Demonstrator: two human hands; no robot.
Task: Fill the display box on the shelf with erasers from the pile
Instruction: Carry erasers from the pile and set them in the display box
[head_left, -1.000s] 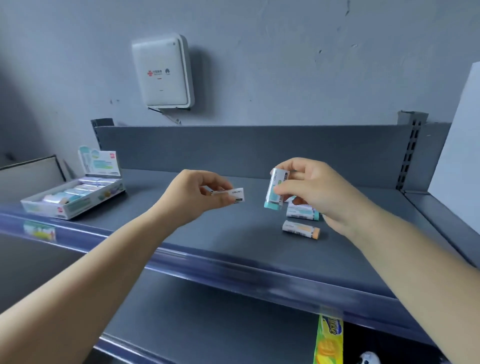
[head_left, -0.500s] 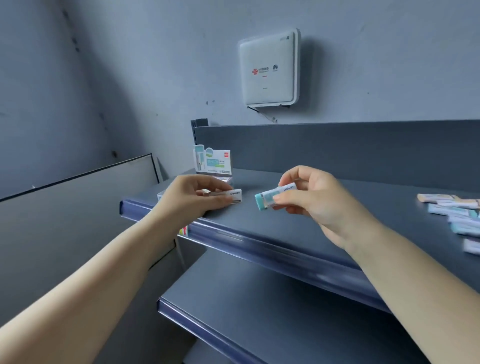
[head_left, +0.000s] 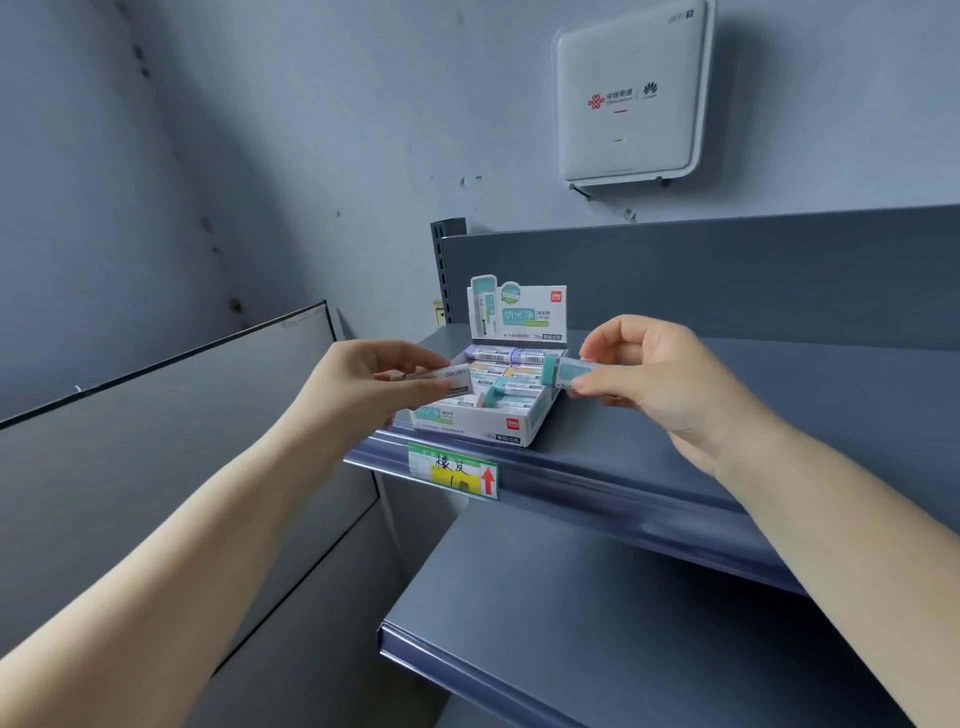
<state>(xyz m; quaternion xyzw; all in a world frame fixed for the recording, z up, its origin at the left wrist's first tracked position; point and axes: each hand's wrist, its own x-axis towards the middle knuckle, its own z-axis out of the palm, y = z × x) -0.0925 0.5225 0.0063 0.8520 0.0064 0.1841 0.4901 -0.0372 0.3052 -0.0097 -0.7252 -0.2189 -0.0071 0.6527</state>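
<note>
The white display box stands at the left end of the upper grey shelf, with several erasers lying inside and its printed header card upright at the back. My left hand pinches a white-sleeved eraser over the box's left side. My right hand holds a teal-tipped eraser level over the box's right rim. The pile of erasers is out of view.
A price label with a red arrow hangs on the shelf's front rail below the box. A lower grey shelf juts out underneath. A white wall unit is mounted above. A grey panel stands to the left.
The view has swung left from the eraser pile to the display box. Both hands carried their erasers leftward and now hover over the box.
</note>
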